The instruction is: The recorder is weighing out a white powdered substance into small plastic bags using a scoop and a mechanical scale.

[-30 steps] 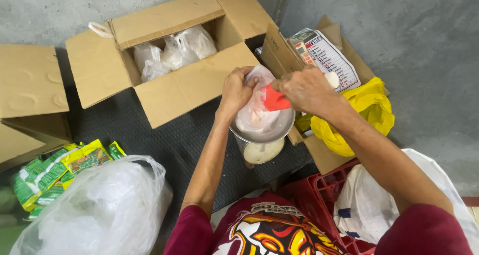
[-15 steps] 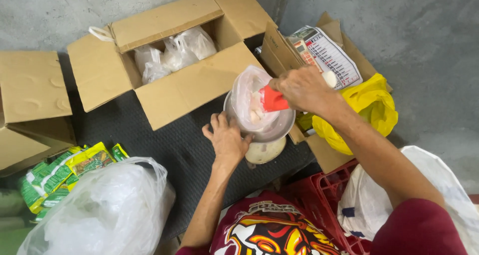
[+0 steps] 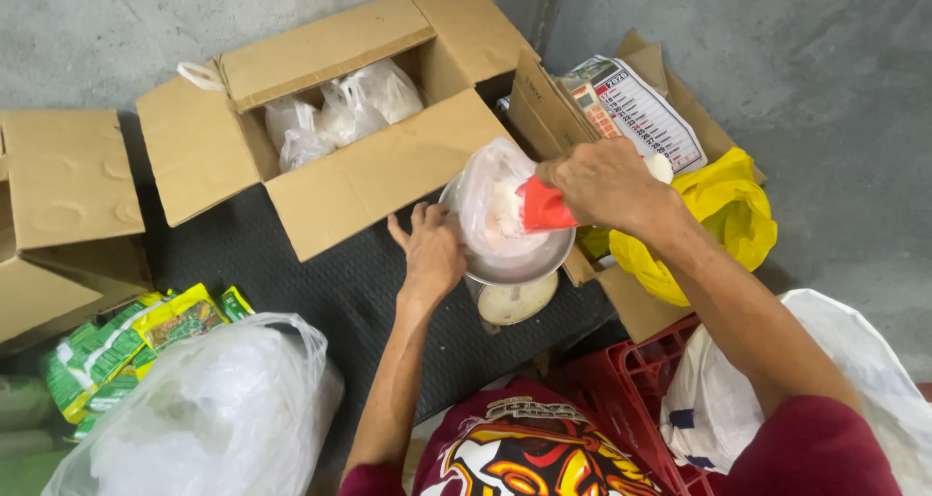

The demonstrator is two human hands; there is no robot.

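The right hand (image 3: 607, 181) grips a red scoop (image 3: 544, 207), its mouth pushed into a clear bag (image 3: 490, 205) of white stuff. That bag sits in a metal bowl (image 3: 515, 263) on a small scale (image 3: 515, 300) on the dark mat (image 3: 291, 273). The left hand (image 3: 432, 253) lies flat and empty, fingers spread, touching the bowl's rim beside the open carton (image 3: 379, 176) of filled bags.

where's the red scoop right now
In the head view the red scoop sits right of centre, held in the right hand at the mouth of a clear plastic bag in the metal scale pan.
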